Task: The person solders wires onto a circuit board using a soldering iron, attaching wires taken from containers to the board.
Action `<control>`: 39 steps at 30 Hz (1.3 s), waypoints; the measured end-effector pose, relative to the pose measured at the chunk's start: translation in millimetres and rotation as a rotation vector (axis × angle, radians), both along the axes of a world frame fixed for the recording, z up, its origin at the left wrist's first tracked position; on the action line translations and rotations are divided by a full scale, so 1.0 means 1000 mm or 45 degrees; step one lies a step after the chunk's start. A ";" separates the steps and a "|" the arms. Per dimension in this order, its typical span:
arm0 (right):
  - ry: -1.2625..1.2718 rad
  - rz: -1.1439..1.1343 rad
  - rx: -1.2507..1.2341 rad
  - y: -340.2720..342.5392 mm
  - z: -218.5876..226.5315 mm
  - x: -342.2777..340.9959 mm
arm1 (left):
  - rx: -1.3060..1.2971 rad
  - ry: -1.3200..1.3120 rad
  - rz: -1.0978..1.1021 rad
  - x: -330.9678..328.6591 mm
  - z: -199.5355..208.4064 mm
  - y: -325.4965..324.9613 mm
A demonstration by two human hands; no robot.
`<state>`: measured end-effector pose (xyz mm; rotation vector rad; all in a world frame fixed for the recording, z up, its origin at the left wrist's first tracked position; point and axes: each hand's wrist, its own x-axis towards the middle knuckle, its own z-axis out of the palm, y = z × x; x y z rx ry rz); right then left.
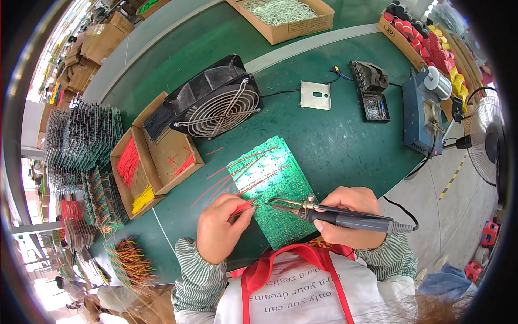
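A green circuit board panel (288,186) lies at a slant on the table in front of me, and several thin red wires (254,182) stretch across its upper part and past its left edge. At the board's left edge my left hand (218,225) is closed, pinching a small bunch of red wires (243,207) between thumb and fingers. My right hand (353,213) is wrapped round a dark grey soldering iron (345,219) with a metal guide along its top. The iron's tip points left over the board, close to the left fingertips; whether it touches is too small to tell.
Left of the board, cardboard trays (156,186) hold red, yellow and black wires. Behind it stands a black fan (216,100) with a wire guard. A blue soldering station (421,116) with a solder spool (437,82) sits at right. Stacked boards (81,143) fill the far left.
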<state>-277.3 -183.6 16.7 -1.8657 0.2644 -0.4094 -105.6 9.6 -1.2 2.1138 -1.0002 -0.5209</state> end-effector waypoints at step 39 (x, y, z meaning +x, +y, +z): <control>0.004 -0.135 0.058 -0.005 -0.003 -0.013 | -0.024 -0.056 -0.084 -0.006 -0.003 -0.019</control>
